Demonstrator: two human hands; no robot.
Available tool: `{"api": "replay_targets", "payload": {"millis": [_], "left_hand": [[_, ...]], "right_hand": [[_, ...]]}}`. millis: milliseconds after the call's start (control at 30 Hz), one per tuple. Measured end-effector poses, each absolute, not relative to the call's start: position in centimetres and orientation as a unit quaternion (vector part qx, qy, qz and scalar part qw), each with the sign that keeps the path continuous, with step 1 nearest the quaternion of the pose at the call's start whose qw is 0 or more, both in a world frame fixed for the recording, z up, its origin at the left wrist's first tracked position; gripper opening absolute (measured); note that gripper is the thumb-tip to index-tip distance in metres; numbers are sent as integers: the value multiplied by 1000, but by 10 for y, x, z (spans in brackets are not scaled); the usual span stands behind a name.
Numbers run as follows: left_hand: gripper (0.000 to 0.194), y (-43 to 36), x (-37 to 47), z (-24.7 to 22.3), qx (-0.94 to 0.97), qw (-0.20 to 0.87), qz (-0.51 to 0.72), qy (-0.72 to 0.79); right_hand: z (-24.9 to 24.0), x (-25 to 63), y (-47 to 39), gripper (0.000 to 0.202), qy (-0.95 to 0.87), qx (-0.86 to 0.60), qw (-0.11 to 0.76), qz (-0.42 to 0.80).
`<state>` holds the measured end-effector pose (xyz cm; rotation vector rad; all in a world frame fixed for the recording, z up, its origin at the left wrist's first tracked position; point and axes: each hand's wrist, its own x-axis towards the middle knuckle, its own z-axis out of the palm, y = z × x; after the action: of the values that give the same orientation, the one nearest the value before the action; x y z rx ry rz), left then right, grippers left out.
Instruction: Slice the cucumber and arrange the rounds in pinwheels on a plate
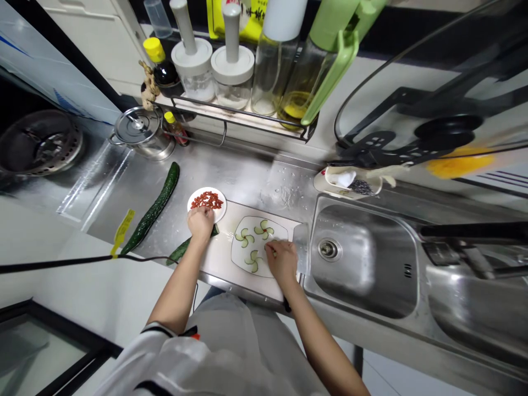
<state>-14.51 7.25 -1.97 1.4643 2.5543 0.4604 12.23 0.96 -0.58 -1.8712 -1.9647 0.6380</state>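
Observation:
My left hand (201,223) is closed at the near edge of a small white plate (224,210) of red dried berries, probably goji berries (206,199). Whatever its fingertips grip is hidden. My right hand (284,261) hovers over the right side of a clear square plate (236,258), fingertips pinched; anything between them is too small to make out. Thin cucumber slices (252,260) form pinwheels on that plate, and the upper right one has a red dot in its centre. Beneath lies a pale cutting board (218,261). A cut cucumber (179,252) passes under my left forearm.
A cleaver (303,250) lies along the board's right edge, beside the steel sink (367,258). One whole cucumber (154,212) rests on the left counter near a lidded pot (144,132). Jars and bottles fill the rack (243,113) behind. A black cable (82,266) crosses from the left.

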Motion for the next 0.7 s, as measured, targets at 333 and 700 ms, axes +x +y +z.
{"api": "replay_targets", "payload": {"millis": [333, 700], "left_hand": [[21, 64, -148, -14, 489, 92, 224, 838], [17, 1, -85, 0, 685, 180, 254, 658]], "right_hand": [[-8, 125, 6, 20, -707, -653, 173, 212], [5, 130, -17, 20, -699, -658, 178, 216]]}}
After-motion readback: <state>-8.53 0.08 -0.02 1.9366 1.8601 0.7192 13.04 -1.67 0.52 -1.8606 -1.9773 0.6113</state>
